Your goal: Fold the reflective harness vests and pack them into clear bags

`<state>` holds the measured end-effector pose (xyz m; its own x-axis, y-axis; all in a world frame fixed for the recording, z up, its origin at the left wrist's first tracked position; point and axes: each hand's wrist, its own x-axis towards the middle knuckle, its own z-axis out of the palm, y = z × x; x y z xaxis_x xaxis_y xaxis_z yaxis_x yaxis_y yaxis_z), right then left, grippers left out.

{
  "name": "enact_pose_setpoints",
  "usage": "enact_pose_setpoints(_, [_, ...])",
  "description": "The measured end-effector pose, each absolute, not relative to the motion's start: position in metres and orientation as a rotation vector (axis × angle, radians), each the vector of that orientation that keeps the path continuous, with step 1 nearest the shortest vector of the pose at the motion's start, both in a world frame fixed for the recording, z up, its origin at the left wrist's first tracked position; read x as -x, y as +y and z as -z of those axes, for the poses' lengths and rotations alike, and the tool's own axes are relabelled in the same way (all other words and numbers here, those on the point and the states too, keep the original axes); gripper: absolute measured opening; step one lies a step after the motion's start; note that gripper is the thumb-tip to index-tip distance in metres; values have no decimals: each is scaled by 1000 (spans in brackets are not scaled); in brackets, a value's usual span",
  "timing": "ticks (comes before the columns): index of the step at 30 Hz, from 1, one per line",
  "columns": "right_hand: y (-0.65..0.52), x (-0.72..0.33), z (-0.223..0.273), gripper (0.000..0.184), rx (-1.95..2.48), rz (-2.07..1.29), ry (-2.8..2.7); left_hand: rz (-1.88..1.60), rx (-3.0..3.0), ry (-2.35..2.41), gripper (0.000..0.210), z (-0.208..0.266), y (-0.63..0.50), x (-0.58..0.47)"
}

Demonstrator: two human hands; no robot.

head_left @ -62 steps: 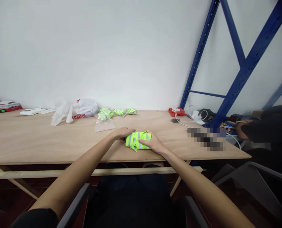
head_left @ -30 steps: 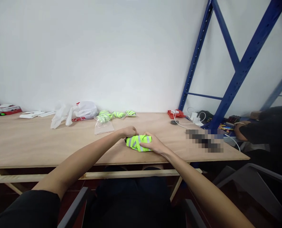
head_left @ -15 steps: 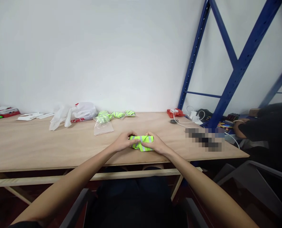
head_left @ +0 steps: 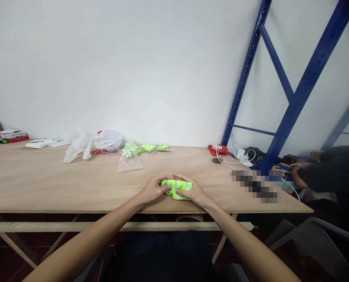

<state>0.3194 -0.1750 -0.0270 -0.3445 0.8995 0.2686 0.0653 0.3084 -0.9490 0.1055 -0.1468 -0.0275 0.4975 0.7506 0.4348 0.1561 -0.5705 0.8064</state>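
A neon-yellow reflective strap with silver bands (head_left: 178, 185), folded into a compact bundle, is between my two hands close to the table's front edge. My left hand (head_left: 155, 189) grips its left end, thumb on the near face. On the other end my right hand (head_left: 196, 192) is closed, its thumb pressing the front and its fingers over the far side. A short flap of the bundle hangs down at the middle. The fingertips behind it are partly hidden.
Along the wall lie a clear plastic bag with yellow material (head_left: 130, 158), similar yellow bundles (head_left: 149, 148) and a white carrier bag (head_left: 110, 141). To the right are a red packet (head_left: 218, 149), white cables, a blue rack post (head_left: 292, 102) and another person's arm (head_left: 299, 176).
The view has tilted up, so the table sits lower in the picture. My left thumb has moved onto the bundle's front, and my right fingers reach further over its far side.
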Motion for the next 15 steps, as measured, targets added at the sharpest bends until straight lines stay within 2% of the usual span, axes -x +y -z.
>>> enact_pose_setpoints(6, [-173, -321, 31, 67, 945, -1171, -1714, -963, -2190, 742, 29, 19, -145, -103])
enact_pose_setpoints(10, [-176, -320, 33, 63, 955, -1118, -1706, -908, -2201, 741, 53, 10, -142, -85])
enact_pose_setpoints(12, [-178, -319, 32, 61, 977, -1091, -1712, -928, -2248, 909, 60, 5, -132, -62])
enact_pose_setpoints(15, [-183, -317, 29, 60, 996, -1066, -1727, -892, -2436, 1446, 62, 2, -109, -16])
